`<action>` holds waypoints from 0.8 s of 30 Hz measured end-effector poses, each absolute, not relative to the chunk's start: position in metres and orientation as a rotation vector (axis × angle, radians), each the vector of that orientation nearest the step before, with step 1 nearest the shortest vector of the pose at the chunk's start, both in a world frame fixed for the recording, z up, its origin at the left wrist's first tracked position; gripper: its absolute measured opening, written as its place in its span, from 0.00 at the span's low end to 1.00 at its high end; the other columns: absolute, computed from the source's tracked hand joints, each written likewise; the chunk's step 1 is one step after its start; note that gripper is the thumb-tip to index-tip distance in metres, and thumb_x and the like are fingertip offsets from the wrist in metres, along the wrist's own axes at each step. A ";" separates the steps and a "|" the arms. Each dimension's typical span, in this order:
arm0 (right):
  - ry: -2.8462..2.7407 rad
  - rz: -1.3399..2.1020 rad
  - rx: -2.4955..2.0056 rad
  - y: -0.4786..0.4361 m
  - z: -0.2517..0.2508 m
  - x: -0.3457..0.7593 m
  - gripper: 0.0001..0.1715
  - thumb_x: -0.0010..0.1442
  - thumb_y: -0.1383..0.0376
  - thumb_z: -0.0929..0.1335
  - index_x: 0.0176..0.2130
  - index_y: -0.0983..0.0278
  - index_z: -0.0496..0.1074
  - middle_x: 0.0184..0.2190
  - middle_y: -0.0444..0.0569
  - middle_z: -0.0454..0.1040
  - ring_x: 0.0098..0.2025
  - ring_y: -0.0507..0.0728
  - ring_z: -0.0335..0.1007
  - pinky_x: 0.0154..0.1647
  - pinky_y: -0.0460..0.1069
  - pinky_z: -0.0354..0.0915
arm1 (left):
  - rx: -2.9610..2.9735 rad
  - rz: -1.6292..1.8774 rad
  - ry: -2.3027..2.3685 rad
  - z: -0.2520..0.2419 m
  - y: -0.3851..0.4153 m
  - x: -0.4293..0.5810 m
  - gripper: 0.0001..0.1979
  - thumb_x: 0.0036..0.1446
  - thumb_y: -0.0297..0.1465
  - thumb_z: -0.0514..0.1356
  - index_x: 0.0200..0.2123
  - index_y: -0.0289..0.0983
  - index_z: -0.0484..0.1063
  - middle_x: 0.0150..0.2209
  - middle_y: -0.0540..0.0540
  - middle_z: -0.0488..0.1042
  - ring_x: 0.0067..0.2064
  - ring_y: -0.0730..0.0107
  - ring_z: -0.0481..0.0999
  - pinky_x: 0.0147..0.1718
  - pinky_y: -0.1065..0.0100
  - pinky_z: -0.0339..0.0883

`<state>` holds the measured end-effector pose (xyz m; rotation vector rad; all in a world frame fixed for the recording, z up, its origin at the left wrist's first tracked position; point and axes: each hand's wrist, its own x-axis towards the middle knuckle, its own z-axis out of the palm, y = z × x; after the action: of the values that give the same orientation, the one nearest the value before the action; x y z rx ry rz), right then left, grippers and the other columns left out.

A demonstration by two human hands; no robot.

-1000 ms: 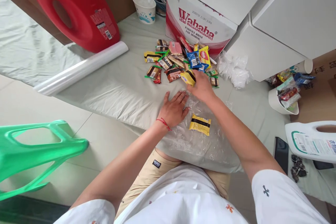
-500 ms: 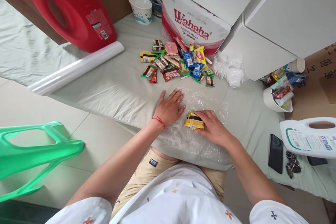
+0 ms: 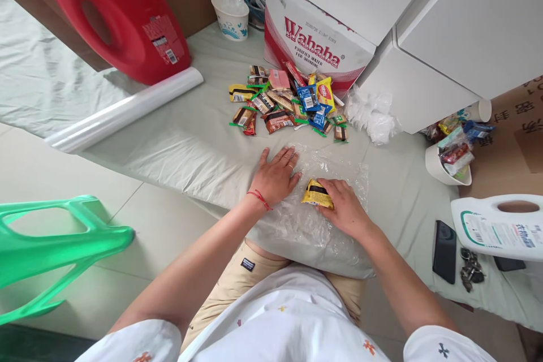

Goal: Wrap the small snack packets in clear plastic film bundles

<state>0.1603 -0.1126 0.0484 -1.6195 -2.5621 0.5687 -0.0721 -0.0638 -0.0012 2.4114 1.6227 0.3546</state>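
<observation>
A sheet of clear plastic film [image 3: 335,161] lies wrinkled on the pale green cloth in front of me. My left hand [image 3: 276,172] rests flat on the film's left part, fingers outstretched, with nothing in it. On the film's middle sits a yellow snack packet [image 3: 316,193] with a dark band across it. My right hand [image 3: 344,203] grips the packet's right side between thumb and fingers; the thumb tip is at its lower edge. Beyond the film is a heap of small wrapped snacks [image 3: 275,103] in brown, blue, yellow and red wrappers.
A film roll [image 3: 127,110] lies at left beside a red jug [image 3: 139,22]. Behind the snacks stands a Wahaha box [image 3: 314,39], with crumpled plastic [image 3: 375,116] to its right. Rightward are a white bin [image 3: 445,167], phone [image 3: 444,251], keys [image 3: 472,268] and white bottle [image 3: 500,226]. A green stool [image 3: 63,237] stands lower left.
The view has shifted slightly. Both hands and the yellow packet keep nearly the same places on the film.
</observation>
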 end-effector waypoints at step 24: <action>-2.390 0.281 -2.074 0.086 0.044 0.130 0.43 0.64 0.50 0.69 0.68 0.70 0.61 0.65 0.69 0.66 0.59 0.73 0.69 0.57 0.62 0.67 | 2.371 0.457 1.591 -0.004 -0.065 -0.074 0.29 0.73 0.42 0.45 0.71 0.41 0.61 0.74 0.42 0.58 0.75 0.56 0.56 0.74 0.39 0.36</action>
<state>0.1302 0.0859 0.0437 -2.0741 -2.3896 0.2809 -0.0739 -0.0651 -0.0041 2.3711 1.5910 0.4574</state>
